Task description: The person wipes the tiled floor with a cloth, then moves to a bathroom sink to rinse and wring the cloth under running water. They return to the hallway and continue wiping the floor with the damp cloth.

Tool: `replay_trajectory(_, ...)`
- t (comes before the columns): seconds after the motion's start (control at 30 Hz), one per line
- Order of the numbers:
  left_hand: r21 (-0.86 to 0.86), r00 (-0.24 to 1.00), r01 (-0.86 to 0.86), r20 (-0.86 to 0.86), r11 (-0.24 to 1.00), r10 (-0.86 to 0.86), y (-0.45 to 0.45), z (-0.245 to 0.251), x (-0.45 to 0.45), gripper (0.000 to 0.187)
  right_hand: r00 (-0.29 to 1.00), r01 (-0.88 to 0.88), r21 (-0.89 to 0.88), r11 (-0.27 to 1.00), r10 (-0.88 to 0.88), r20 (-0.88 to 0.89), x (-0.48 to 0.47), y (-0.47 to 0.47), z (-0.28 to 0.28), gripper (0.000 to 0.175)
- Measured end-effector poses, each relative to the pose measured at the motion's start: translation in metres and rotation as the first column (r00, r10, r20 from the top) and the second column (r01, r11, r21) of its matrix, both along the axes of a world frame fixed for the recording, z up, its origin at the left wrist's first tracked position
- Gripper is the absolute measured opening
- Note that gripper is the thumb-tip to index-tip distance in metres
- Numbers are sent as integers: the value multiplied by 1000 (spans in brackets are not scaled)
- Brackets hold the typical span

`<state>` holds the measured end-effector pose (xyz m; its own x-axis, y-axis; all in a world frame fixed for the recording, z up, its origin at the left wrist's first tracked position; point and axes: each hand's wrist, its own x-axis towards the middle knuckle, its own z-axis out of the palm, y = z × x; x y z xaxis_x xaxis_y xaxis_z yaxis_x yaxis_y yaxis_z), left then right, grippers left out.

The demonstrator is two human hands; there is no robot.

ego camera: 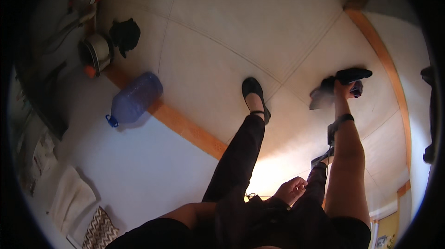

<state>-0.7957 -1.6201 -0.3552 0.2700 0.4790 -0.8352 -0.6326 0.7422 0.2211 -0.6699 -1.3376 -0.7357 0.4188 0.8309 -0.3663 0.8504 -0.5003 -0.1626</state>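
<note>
My right arm is stretched out ahead, and my right hand [344,89] is closed on a bundle of dark cloth [354,74] above the tiled floor. Part of the bundle hangs left of the hand, blurred, and a purplish piece shows at its right. A black strap with a small device [332,134] sits around that forearm. My left hand [291,190] is close to my body over my thigh, fingers curled; I cannot make out anything in it. Black flat shoes [253,87] are on my feet.
A blue translucent plastic water jug [137,97] lies on its side at left. Behind it are a dark cloth item [126,37] and a pale container [99,53]. An orange tile border [187,132] crosses the floor; a wall curves along the right. A zigzag-patterned cloth [99,230] is at lower left.
</note>
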Motion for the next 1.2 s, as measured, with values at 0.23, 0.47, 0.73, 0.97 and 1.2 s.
replay_trajectory(0.23, -57, 995, 11, 99, 998, -5, 25, -1, -62, 20, 992, 128, 19, 992, -127, -5, -152, 14, -5, 108)
replay_trajectory(0.47, -188, 919, -258, 256, 948, 300, 71, -15, -117, 20, 327, 913, 381, 144, -817, -475, -349, 125, -40, 52)
replay_trajectory(0.73, -316, 845, -522, -69, 792, 530, 70, -75, -244, 24, 521, -157, 453, 877, 463, -717, -488, 372, 69, 50)
replay_trajectory(0.97, -103, 890, -453, 12, 886, 456, 75, -63, -206, 23, 245, 26, 271, 962, 257, -935, -403, 330, 159, 55)
replay_trajectory(1.2, -130, 907, -412, -155, 902, 392, 22, 35, -230, 22, 78, -86, -218, 972, -211, -974, -368, 183, 257, 42)
